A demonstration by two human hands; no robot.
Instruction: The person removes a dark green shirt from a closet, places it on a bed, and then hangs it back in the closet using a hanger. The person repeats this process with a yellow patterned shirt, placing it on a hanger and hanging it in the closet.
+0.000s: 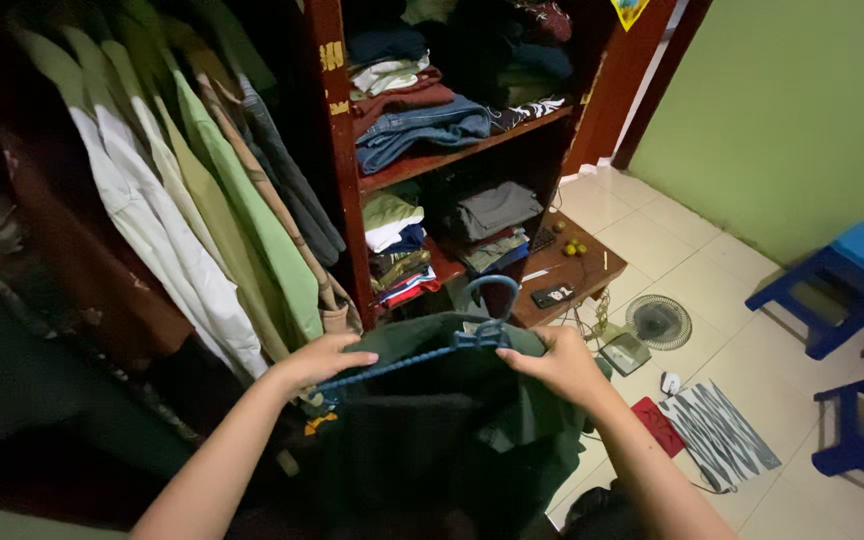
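Left hand: the left hand [317, 362] is closing around the left end of a blue plastic hanger [422, 352], steadying it.
Right hand: the right hand [560, 364] is gripping the hanger's right shoulder along with the cloth, apparently to keep both level.
Garment: a dark green shirt [452, 430] is draping over the hanger, hanging between the hands in front of the wardrobe.
Wardrobe: the dark red wooden wardrobe [327, 130] is standing open.
Rail side: pale green and white shirts [202, 210] are hanging in a row.
Shelves: folded jeans and clothes [422, 125] are lying stacked.
Floor: a small fan [658, 321] is resting on white tiles.
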